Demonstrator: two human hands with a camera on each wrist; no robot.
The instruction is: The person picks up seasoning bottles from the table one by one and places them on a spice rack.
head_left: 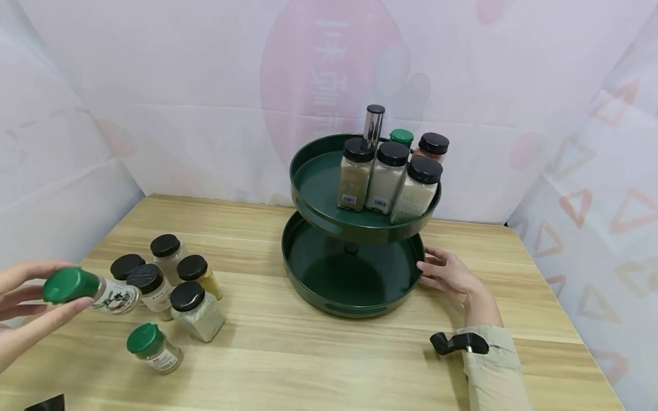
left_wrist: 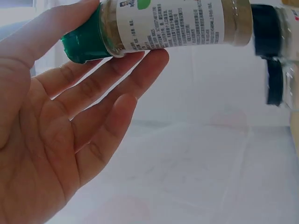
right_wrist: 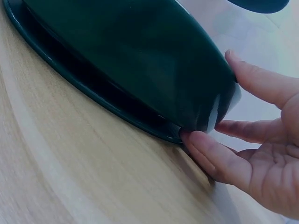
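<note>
My left hand (head_left: 25, 339) holds a green-capped spice jar (head_left: 115, 297) tilted onto its side, thumb and fingers around the cap. Its printed label and brown contents show in the left wrist view. Below and to the right of it, another green-capped jar (head_left: 156, 349) stands on the table. At the right side of a dark green two-tier round rack (head_left: 354, 311), my right hand (head_left: 454, 279) grips the lower tray. The right wrist view has the thumb at that tray's rim and the fingers (right_wrist: 219, 156) low on its outer wall.
Several black-capped jars (head_left: 197, 311) cluster at the left of the wooden table (head_left: 319, 365). The upper tray (head_left: 319, 168) carries several jars and a slim grinder-like bottle (head_left: 373, 123). Pale printed cloth (head_left: 205, 85) hangs behind and at both sides.
</note>
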